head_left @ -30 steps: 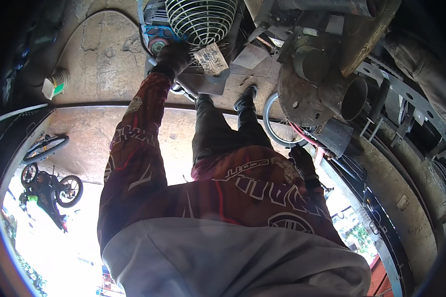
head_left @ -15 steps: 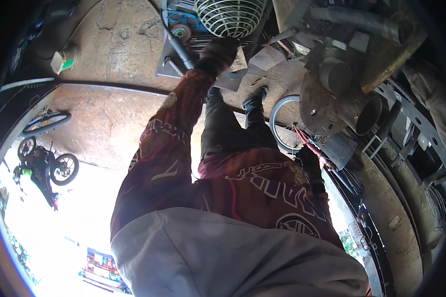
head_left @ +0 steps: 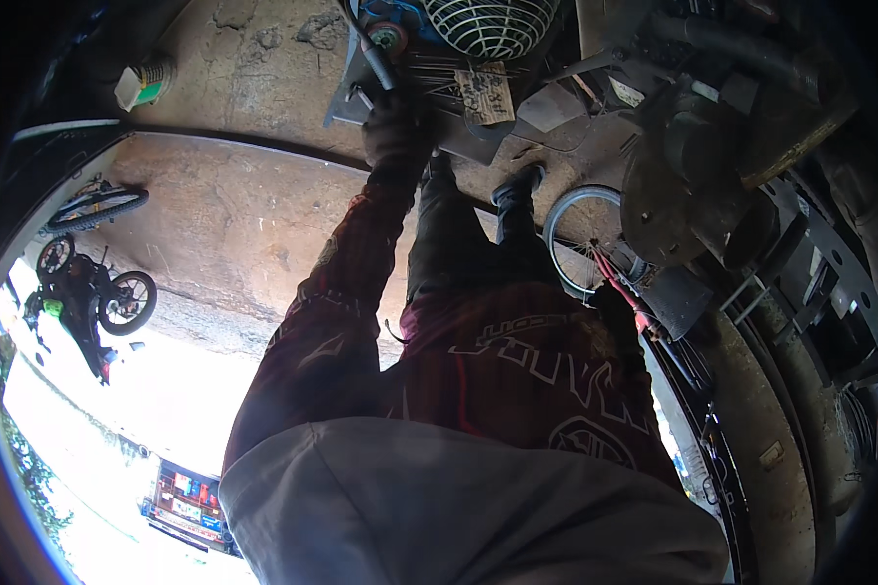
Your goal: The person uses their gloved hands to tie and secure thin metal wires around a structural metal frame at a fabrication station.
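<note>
My left hand (head_left: 398, 132), in a dark glove, is at the metal-topped stand (head_left: 470, 141), over the lower end of a grey cylindrical handle (head_left: 378, 63) with a dark cable. Its fingers are dark and partly hidden, so I cannot make out a grip. A small metal piece (head_left: 360, 95) is beside the fingers. Thin rods (head_left: 429, 78) and a marked piece of cardboard (head_left: 485, 93) lie to the right. Low at my right side, my dark right hand (head_left: 611, 300) is near the red part (head_left: 610, 273) of a bicycle; its fingers are hidden in shadow.
A round wire fan guard (head_left: 493, 24) stands at the stand's back. Metal plates and pipes (head_left: 717, 146) crowd the right, above a bicycle wheel (head_left: 563, 234). A motorcycle (head_left: 93, 302) and another bicycle (head_left: 93, 210) are at left. A white-and-green container (head_left: 144, 88) is on the floor.
My left hand has moved left and back toward me, from beside the cardboard to the handle's lower end. The view has shifted slightly. My right hand stays near the bicycle.
</note>
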A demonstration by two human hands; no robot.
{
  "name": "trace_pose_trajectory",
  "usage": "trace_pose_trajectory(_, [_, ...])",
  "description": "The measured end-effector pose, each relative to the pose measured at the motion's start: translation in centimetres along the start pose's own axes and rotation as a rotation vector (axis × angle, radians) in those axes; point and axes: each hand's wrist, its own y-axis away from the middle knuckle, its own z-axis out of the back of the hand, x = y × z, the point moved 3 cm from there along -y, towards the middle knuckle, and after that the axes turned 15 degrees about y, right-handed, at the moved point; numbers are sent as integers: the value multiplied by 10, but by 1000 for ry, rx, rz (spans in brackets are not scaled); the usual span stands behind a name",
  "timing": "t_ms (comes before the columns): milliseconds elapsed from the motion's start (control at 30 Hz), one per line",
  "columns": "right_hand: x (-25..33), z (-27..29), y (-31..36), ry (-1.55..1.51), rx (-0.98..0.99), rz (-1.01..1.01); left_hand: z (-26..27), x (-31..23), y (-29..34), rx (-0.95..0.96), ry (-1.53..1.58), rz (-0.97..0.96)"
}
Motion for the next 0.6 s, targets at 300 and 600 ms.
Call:
trace_pose_trajectory(300, [0, -4, -2, -29, -11, -89, -3, -5, -16, -199, -119, 16])
trace_pose_trajectory(600, [-9, -8, 4, -102, -13, -186, 0, 1, -47, -22, -348, -221])
